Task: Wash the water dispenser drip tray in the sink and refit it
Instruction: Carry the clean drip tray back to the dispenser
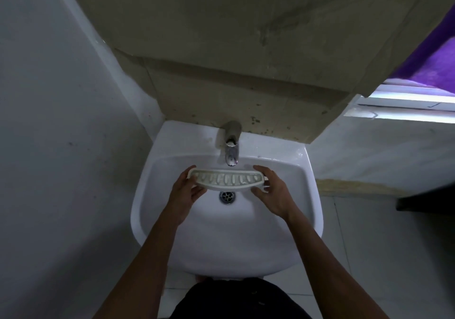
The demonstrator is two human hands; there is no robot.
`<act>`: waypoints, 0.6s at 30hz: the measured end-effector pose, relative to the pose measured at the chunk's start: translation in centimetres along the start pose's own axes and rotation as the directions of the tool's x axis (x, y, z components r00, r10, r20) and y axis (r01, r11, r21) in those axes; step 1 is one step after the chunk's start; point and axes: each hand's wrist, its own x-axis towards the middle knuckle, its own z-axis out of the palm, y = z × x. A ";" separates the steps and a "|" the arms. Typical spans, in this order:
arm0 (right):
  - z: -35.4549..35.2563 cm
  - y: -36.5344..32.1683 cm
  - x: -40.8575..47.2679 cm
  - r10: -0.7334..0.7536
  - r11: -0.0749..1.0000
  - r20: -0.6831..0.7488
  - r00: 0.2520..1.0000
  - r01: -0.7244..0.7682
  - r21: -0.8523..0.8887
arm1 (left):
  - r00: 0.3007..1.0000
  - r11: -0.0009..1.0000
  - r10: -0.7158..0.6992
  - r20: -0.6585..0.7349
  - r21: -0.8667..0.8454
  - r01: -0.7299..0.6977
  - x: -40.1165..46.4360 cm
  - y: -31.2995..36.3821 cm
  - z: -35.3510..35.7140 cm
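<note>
A white curved drip tray (227, 179) with a slotted grille is held level over the white sink (172, 252), just below the chrome tap (232, 150) and above the drain (227, 197). My left hand (184, 193) grips the tray's left end. My right hand (270, 190) holds its right end, fingers curled around the edge. No water is seen running from the tap.
A grey wall stands close on the left, a stained beige wall behind the sink. A window with purple cloth (428, 67) is at the upper right. A dark ledge (426, 203) juts in at the right over a tiled floor.
</note>
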 end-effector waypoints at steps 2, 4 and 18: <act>-0.2 0.0 0.1 -0.017 1.000 -0.008 1.000 0.017 0.000 | 1.000 1.000 0.005 0.011 -0.001 -0.005 -0.1 0.0 0.0; -0.5 -0.1 0.2 -0.006 1.000 -0.004 1.000 0.006 0.003 | 1.000 1.000 0.004 0.021 0.010 -0.004 0.0 0.2 -0.1; -1.5 0.7 -0.1 0.179 0.981 0.051 0.983 -0.182 0.066 | 0.991 0.732 0.073 0.116 0.668 -0.132 -0.4 0.5 -2.1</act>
